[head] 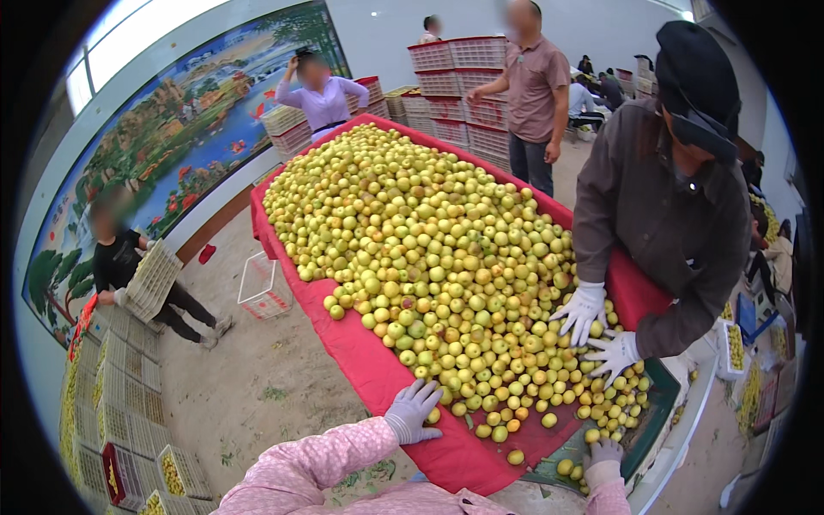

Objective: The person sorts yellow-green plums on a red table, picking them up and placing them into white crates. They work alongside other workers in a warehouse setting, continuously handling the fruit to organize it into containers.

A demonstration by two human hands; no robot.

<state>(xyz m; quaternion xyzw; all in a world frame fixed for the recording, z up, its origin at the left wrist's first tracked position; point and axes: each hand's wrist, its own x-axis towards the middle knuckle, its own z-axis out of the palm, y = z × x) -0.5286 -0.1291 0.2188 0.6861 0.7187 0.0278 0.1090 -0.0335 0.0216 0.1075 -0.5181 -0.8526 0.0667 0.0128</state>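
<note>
A large heap of yellow-green fruit [412, 219], some with brown patches, lies on a table draped in red cloth [450, 450]. My left hand [413, 412], in a pale knitted glove, rests spread on the cloth's near edge, its fingers beside the outermost fruit. Down at the lower right, my right hand [603, 456], gloved too, touches fruit on a green chute [560, 465] at the table's end; whether it grips any cannot be told. Opposite me, a co-worker's two white-gloved hands [584, 310] lie on the fruit, just beyond my right hand.
Stacked plastic crates [132, 386], several holding fruit, stand along the left. A white crate [264, 288] sits on the floor beside the table. One person [122, 264] carries crates at left; others stand beyond the table near tall crate stacks [467, 90].
</note>
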